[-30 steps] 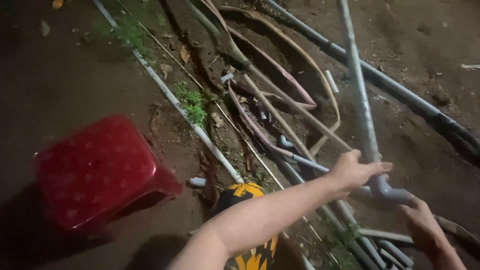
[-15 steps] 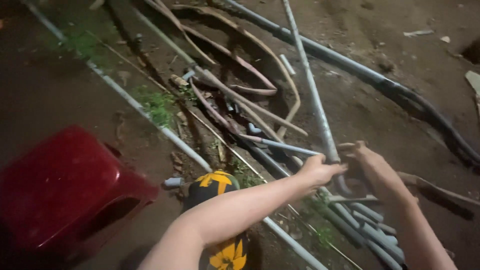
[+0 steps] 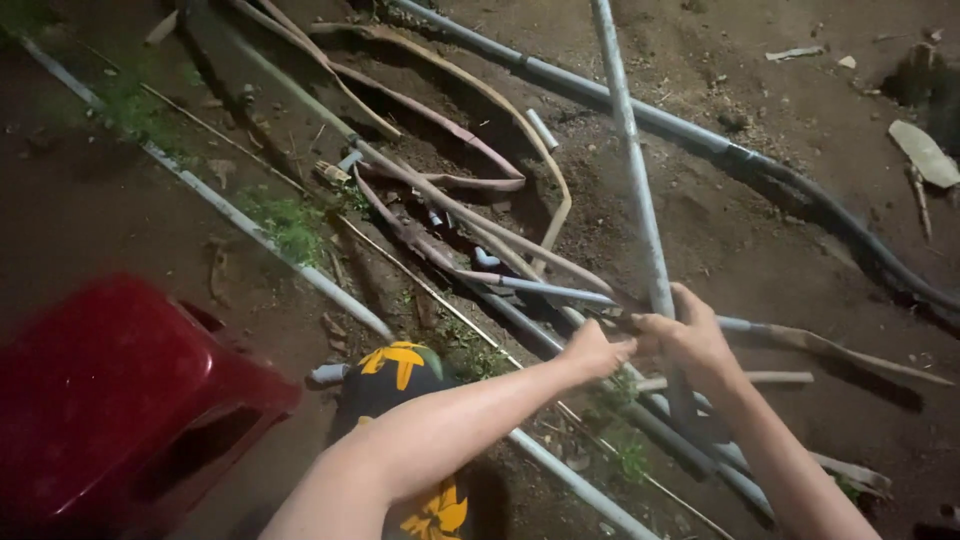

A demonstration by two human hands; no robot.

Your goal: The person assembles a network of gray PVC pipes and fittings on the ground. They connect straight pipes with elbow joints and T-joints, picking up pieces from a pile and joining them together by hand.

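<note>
The right hand is clenched around a long grey pipe that runs up and away from it across the dirt ground. The left hand touches it from the left, fingers curled at the same spot; whether it grips the pipe I cannot tell. Beyond the hands lies a tangle of pipes and hoses. Far left of them stands a red plastic stool, with a black cloth with yellow flowers between.

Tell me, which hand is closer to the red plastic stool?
Left. The left hand is nearer the red stool, though well apart; the right hand grips the grey pipe farther away.
</note>
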